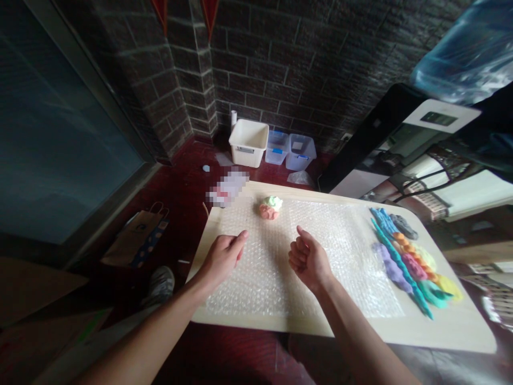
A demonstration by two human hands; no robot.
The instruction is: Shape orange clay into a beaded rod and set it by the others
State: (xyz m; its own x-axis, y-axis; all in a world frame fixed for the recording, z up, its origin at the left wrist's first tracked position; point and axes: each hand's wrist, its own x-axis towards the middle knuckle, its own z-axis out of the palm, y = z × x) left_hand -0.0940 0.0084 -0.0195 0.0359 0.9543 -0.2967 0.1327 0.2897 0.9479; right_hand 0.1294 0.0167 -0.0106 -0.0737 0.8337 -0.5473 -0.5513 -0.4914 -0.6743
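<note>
Both of my hands hover above a sheet of bubble wrap [320,256] spread over a pale wooden table [452,331]. My left hand [224,255] is curled closed with the thumb on top; its palm side is hidden. Fingers folded and thumb raised, my right hand [308,256] is also closed, and nothing shows in it. Beyond them, between the two hands, a soft, clay-like lump [270,208], pale green above and salmon below, rests on the wrap. Neither hand touches it.
At the table's right side lie colourful soft strands and lumps [409,256], including a long teal twist [401,267]. A cream bin [249,141] and two clear boxes [300,152] stand on the floor by the brick wall. A paper bag [134,238] is at left, a water dispenser [372,141] at right.
</note>
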